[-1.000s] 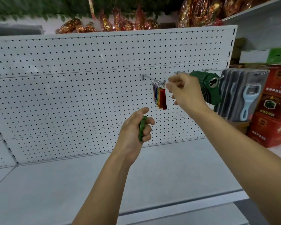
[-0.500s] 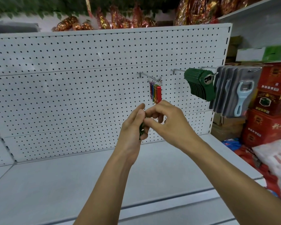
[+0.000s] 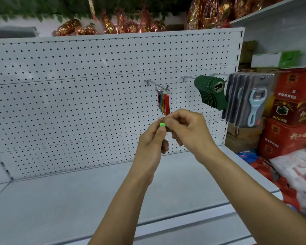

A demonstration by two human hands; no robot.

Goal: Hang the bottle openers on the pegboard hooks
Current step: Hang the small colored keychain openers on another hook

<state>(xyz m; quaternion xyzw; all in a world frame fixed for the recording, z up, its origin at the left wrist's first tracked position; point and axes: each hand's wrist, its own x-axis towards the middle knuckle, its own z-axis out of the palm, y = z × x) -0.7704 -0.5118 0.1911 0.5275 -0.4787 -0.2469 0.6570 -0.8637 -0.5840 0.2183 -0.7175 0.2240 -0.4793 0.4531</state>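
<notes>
**Q:** Presently, what is held nearest the camera, and how is it gripped?

**A:** A green bottle opener (image 3: 162,125) is held in front of the pegboard (image 3: 78,96), below the hooks; only its bright top end is seen above the thumb, the rest being hidden in the fist. The left hand (image 3: 152,144) is closed around its body; the right hand (image 3: 189,131) is pinched together at its top, where a thin key ring (image 3: 161,117) appears to be fingered, though that detail is too small to be confirmed. Whether further openers are concealed in the left fist cannot be told.

**Q:** What is judged to be done so far?

**A:** Just beyond the hands, a hook (image 3: 156,84) is already loaded with a row of coloured openers (image 3: 164,103) hung by their rings; red is frontmost, with orange, green and blue or purple behind. To the right, a second hook (image 3: 188,79) carries a stack of dark green openers (image 3: 212,94); a third hook (image 3: 219,74) carries blister-packed openers (image 3: 251,99) with pale blue handles. A good part of the task is therefore judged complete.

**Q:** What is left?

**A:** The green opener is not yet hung; its ring is to be opened out and slid over the tip of the first hook, in front of the red one. No further loose stock is seen on the shelf (image 3: 69,200) beneath; the remaining count cannot be established.
</notes>
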